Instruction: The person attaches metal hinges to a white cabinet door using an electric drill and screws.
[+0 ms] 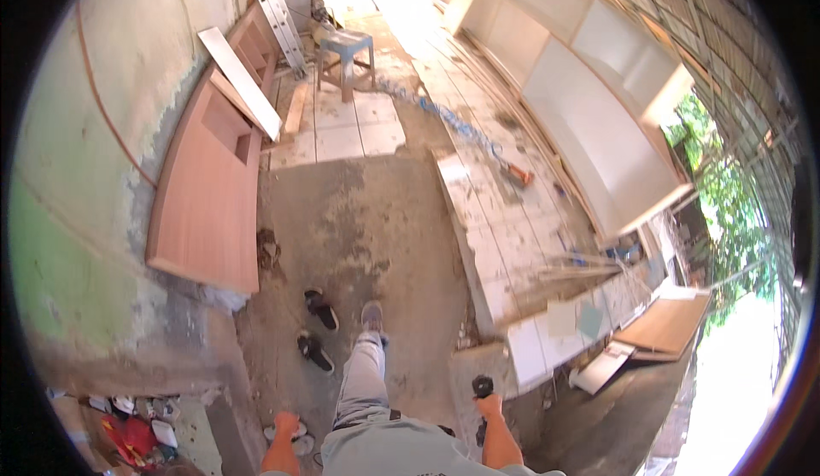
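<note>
My right hand [489, 405] is closed around a black hand-held tool [483, 386] with a rounded top; a dark part of it also shows below the fist, and its exact kind is unclear. Out to the other side, my left hand [288, 425] hangs with its fingers curled in, and nothing shows in it. Light-coloured footwear [302, 444] lies on the floor beside that hand. One foot in a grey shoe [372, 315] is stepped forward on the concrete, right of a pair of black sandals [316, 351].
A wood-toned cabinet [205, 194] leans along the left wall, a white board [242, 83] against it. Ahead stands a blue-topped stool [345, 45]. On the raised tiled ledge [491, 245] lie an orange tool [517, 174] and large white cabinet carcasses [589, 126]. Loose panels [666, 322] rest lower right.
</note>
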`<state>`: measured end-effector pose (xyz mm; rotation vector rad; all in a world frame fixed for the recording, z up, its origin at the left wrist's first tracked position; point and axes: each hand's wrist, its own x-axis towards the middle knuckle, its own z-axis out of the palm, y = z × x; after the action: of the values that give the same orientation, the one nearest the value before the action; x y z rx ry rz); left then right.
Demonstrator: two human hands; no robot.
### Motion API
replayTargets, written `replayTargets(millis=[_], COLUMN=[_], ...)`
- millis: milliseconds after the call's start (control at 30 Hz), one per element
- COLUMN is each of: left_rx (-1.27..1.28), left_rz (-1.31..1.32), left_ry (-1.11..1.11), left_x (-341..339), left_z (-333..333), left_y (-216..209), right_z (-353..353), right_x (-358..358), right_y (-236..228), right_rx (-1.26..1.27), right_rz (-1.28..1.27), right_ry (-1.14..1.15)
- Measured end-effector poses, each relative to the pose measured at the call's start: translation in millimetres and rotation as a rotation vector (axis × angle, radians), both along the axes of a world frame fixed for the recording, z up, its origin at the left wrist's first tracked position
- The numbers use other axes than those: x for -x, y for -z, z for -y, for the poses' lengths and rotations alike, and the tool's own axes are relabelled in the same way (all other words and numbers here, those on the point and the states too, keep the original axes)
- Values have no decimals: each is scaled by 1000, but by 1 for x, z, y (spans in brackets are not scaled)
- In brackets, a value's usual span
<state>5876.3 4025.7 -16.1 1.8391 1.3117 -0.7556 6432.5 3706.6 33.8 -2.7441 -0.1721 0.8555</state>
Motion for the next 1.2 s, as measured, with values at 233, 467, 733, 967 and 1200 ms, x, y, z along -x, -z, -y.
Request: replayTargets(millis=[233, 467, 733, 967, 1200], left_rx=[-70, -225, -151, -79, 139], left_rz=[133, 555, 405, 513, 165], left_ry=[-554, -594, -306, -884, -944], left_x=[-162, -477, -699, -772, -855], left_z=[-209, -500, -667, -760, -865], left_y=[-17, -104, -139, -174, -193], right_z=[-183, -295, -463, -642, -803], right_x=[-87, -162, -350, -555, -780], right_y=[-68, -60, -91, -172, -139], right_rx=[138, 31, 67, -30, -113], right_rz=[-52, -25, -167, -227, -41], right_ry=[30, 335, 346, 264, 178])
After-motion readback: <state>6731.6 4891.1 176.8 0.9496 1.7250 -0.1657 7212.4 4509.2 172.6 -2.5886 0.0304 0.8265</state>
